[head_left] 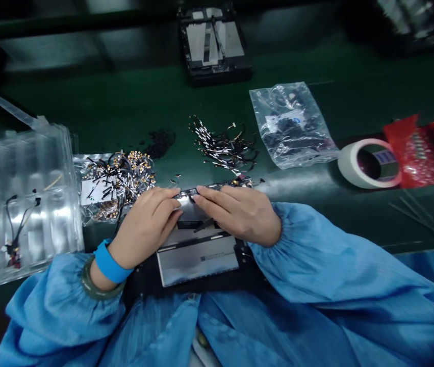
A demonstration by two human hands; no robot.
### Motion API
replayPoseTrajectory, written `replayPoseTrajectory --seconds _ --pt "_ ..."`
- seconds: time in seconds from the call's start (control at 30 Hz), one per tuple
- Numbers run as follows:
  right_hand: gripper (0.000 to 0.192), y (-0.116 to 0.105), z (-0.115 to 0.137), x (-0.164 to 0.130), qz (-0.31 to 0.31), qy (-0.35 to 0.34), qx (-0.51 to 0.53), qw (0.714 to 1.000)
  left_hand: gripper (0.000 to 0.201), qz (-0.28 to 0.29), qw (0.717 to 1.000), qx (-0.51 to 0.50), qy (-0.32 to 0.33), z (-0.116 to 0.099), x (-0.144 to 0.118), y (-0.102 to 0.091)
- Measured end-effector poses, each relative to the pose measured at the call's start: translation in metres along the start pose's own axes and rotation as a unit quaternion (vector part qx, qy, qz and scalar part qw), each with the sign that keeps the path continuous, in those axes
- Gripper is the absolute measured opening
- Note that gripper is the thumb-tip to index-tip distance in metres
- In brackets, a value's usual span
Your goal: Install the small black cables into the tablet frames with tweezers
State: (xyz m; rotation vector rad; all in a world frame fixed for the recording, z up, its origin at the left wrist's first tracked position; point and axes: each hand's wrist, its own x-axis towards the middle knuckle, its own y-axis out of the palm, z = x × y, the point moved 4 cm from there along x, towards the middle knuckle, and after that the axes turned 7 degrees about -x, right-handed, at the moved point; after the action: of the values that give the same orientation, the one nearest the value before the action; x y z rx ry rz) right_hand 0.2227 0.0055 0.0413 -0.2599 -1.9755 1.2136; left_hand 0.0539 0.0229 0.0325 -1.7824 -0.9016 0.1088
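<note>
An opened tablet [197, 265] lies in front of me, its silver battery panels showing and its far edge lined with small parts. My left hand [150, 216] is closed at this far edge, index fingertip pressed on it and thumb tucked below. Close beside it, my right hand [237, 211] lies over the same edge with fingers together and fingertips pressing down. A slim dark tool [203, 225], perhaps tweezers, sticks out from under the right palm. The fingers hide whatever small part is between the two hands.
Left are a clear compartment box [75, 204] and a heap of small cables [134, 165]. Beyond the tablet lie black bits [161, 142], more cables [224, 148] and a plastic bag [293, 125]. Right are a tape roll [349, 165] and red wrap [427, 158]. Another device [220, 74] is behind.
</note>
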Motion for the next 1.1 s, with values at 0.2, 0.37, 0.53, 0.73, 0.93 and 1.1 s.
replayPoseTrajectory --seconds 0.2,0.37,0.53,0.73,0.93,1.1 --pt "0.024 0.002 0.001 0.0 0.016 -0.009 -0.013 1.0 0.015 0.02 0.999 0.012 0.036 -0.003 0.005 0.001" --pt "0.019 -0.003 0.004 0.004 0.013 -0.008 -0.039 0.999 0.021 0.097 0.99 0.081 0.058 -0.004 0.003 0.005" --pt "0.028 -0.009 0.0 -0.003 0.107 0.031 0.011 0.994 0.03 0.09 0.993 0.053 0.052 0.0 0.005 0.005" --pt "0.028 -0.013 -0.006 -0.02 0.098 0.025 0.016 0.995 0.037 0.096 0.991 0.061 0.071 0.002 0.005 0.006" --pt "0.022 -0.012 -0.006 -0.021 0.054 0.026 -0.015 0.998 0.039 0.115 0.986 0.093 0.074 0.0 0.005 0.007" --pt "0.025 -0.008 -0.006 -0.022 0.055 0.033 -0.015 0.998 0.04 0.124 0.987 0.089 0.058 0.0 0.005 0.008"
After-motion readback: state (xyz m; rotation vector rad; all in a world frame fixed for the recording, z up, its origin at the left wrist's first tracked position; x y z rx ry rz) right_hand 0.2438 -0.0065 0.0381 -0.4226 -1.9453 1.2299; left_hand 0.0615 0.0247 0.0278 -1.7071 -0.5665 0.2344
